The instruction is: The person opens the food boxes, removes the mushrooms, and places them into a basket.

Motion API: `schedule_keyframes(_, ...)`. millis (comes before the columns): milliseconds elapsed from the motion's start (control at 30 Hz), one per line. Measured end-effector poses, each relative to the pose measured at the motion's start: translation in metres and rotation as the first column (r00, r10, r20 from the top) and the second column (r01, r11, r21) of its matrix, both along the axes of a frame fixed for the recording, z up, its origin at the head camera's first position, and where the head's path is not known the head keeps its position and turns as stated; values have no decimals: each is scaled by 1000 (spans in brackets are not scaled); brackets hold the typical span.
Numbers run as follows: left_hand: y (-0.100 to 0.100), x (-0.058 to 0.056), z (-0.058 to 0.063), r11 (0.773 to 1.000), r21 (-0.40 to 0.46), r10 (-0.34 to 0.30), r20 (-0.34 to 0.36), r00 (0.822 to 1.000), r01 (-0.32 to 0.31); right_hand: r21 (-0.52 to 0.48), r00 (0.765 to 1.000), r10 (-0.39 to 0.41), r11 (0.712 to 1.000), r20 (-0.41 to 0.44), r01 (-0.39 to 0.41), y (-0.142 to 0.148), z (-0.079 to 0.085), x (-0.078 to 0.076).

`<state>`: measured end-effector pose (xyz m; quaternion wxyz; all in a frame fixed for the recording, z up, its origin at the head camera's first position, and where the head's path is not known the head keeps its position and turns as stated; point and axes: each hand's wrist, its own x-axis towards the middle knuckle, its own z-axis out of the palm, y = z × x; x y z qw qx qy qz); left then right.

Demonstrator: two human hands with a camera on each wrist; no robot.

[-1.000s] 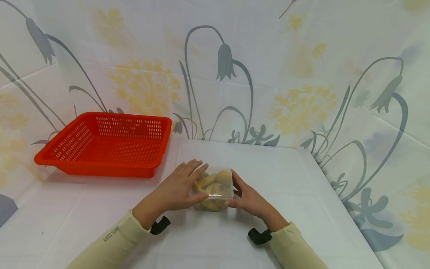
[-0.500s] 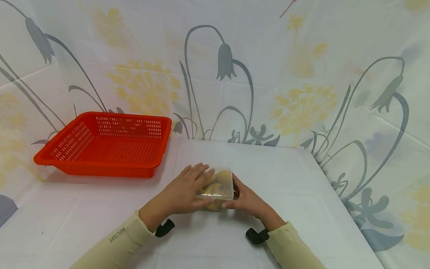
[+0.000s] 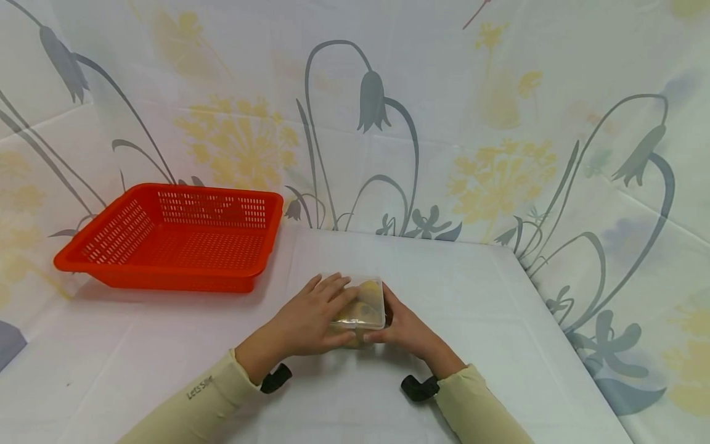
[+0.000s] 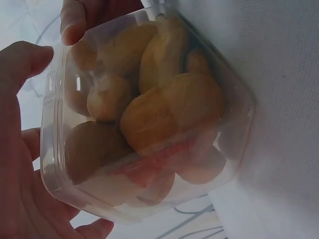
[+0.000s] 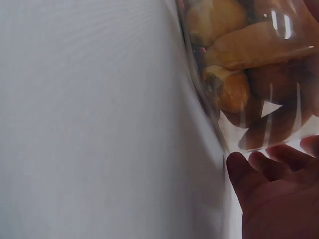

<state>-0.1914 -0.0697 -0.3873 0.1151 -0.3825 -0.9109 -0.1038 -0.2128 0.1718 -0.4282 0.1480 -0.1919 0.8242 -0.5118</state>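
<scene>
A clear plastic food container sits on the white table, its lid on top. Through its walls show several rounded and elongated yellow-brown pieces of food. My left hand lies across the left part of the lid, fingers spread and nearly straight, thumb at the front edge; in the left wrist view its palm faces the lid. My right hand holds the container by its right side, thumb at the front corner and fingers along the side. Those fingertips reach the container's wall in the right wrist view.
A red perforated plastic basket stands at the back left of the table, with nothing in it. Behind hangs a white cloth backdrop with grey and yellow flowers. A grey-blue shape shows at the left edge.
My left hand has slid right over the lid and covers more of it. The right hand has shifted slightly left at the container's side. The container has stayed in place.
</scene>
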Motion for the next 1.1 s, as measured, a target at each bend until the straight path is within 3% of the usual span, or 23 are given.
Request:
schedule_keyframes(367, -3, -4, -3, 999, -50, 8, -54, 999, -11, -62, 1000, -11, 998, 7, 11, -9, -7, -8)
schedule_keyframes(733, -9, -9, -8, 1000, -9, 7, -82, 997, -8, -40, 999, -38, 998, -18, 37, -23, -8, -12)
schedule_keyframes(1100, -13, -13, -13, 998, 48, -21, -203, 979, 31, -10, 996, -48, 999, -81, 47, -30, -7, -16)
